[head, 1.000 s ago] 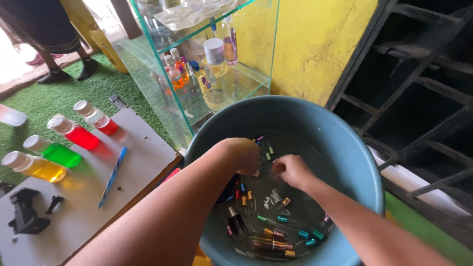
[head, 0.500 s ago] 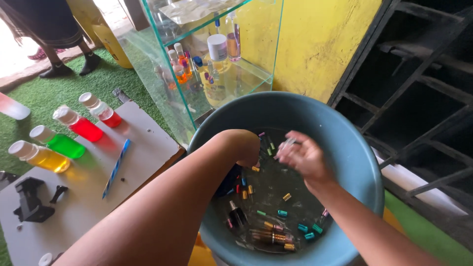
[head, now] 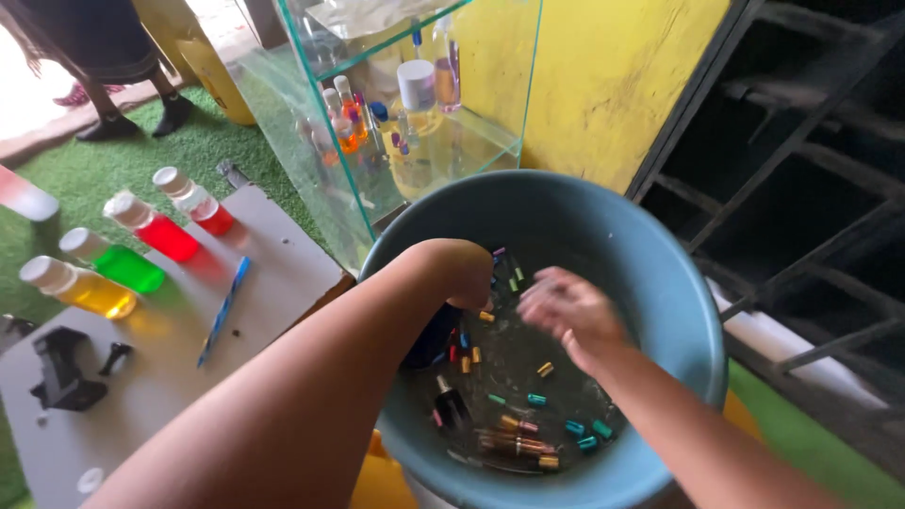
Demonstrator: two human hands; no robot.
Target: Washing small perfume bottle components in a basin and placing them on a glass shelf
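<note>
Both my hands are down inside the blue basin (head: 660, 283), which holds shallow water and a scatter of small coloured caps (head: 542, 369) and little vials (head: 514, 441) across its bottom. My left hand (head: 462, 273) is bent at the wrist with the fingers tucked under and out of sight, so I cannot tell whether it grips anything. My right hand (head: 566, 311) is blurred with motion; its fingers look loosely spread and I see nothing clearly held in it.

Compared with a second ago, my right hand has lifted off the basin floor and swung toward the middle, and half a second ago it was raised higher toward the far rim; now it is lower again, close beside my left. The caps and vials lie much where they were, most of them gathered toward the near side, so the stirring or sorting among them seems to be going on rather than finished.

To the left, on a grey board (head: 283, 264), stand bottles of yellow (head: 85, 287), green (head: 118, 264) and red liquid (head: 156, 226). A glass cabinet (head: 490, 141) stands beyond the basin.
</note>
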